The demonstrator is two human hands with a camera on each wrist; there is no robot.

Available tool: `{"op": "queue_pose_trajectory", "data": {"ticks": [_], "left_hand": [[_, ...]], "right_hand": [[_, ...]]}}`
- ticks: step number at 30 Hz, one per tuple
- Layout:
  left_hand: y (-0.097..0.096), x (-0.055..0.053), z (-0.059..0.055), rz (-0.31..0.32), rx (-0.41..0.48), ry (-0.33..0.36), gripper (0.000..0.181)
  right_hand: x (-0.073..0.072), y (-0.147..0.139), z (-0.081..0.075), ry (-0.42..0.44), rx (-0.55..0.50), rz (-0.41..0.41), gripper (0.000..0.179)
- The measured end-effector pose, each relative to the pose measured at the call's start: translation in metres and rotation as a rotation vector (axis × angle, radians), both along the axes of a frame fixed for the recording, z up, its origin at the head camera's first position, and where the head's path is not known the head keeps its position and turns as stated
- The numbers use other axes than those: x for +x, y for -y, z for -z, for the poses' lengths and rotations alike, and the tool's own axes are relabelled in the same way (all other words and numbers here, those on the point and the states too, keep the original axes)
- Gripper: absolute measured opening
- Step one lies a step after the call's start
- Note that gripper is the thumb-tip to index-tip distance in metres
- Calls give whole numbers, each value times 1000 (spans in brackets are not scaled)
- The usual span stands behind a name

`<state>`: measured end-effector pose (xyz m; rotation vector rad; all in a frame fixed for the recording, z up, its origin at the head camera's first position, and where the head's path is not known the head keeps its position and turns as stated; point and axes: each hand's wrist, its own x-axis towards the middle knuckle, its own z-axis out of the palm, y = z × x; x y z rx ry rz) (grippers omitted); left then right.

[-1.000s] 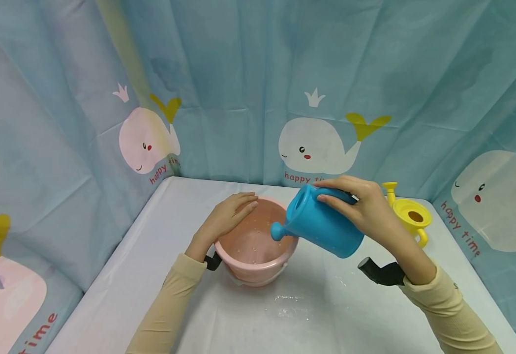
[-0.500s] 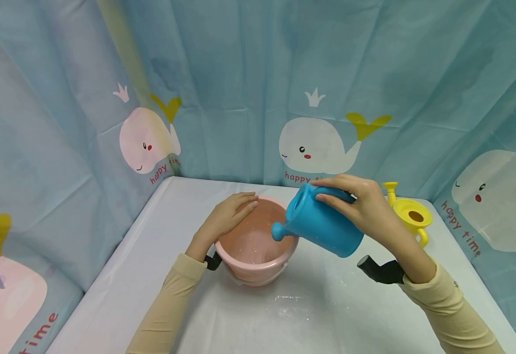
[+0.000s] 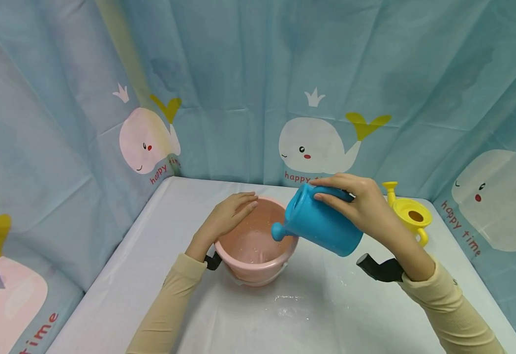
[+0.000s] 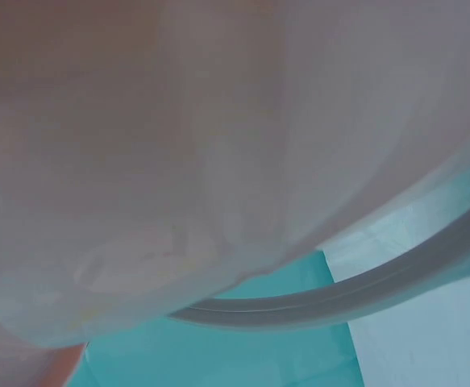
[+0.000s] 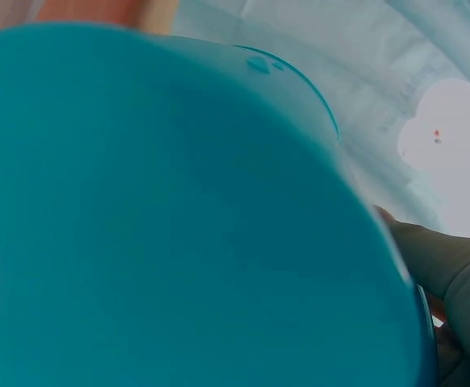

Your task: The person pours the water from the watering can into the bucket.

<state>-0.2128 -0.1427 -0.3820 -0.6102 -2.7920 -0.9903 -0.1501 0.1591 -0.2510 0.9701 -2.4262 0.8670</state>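
Note:
My right hand (image 3: 361, 199) grips the top handle of a blue watering can (image 3: 324, 221). The can is tilted left, its round spout head overlapping the right rim of a pink bucket (image 3: 255, 268). In the right wrist view the can's wall (image 5: 178, 210) fills most of the picture, with part of the hand at the right. My left hand (image 3: 228, 214) rests on the bucket's left rim, fingers extended over it. Small drops show inside the bucket. Its pale handle (image 4: 299, 310) hangs down outside in the left wrist view, where the left fingers are hidden.
A yellow watering can (image 3: 410, 214) stands at the back right, near the right forearm. Wet spots mark the white tabletop (image 3: 293, 314) in front of the bucket. A blue whale-print curtain (image 3: 240, 98) hangs behind and at both sides.
The blue watering can and my right hand have shifted very slightly, with the tilt about the same. My left hand and the bucket stay put.

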Motion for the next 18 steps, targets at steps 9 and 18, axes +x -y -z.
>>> {"op": "queue_pose_trajectory", "data": {"ticks": [9,18], "left_hand": [[0,0,1,0,8,4,44],[0,1,-1,11,11,-7,43]], "right_hand": [[-1,1,-1,-16,10,-5,31],[-1,2,-2,-15,18,-8,30]]}}
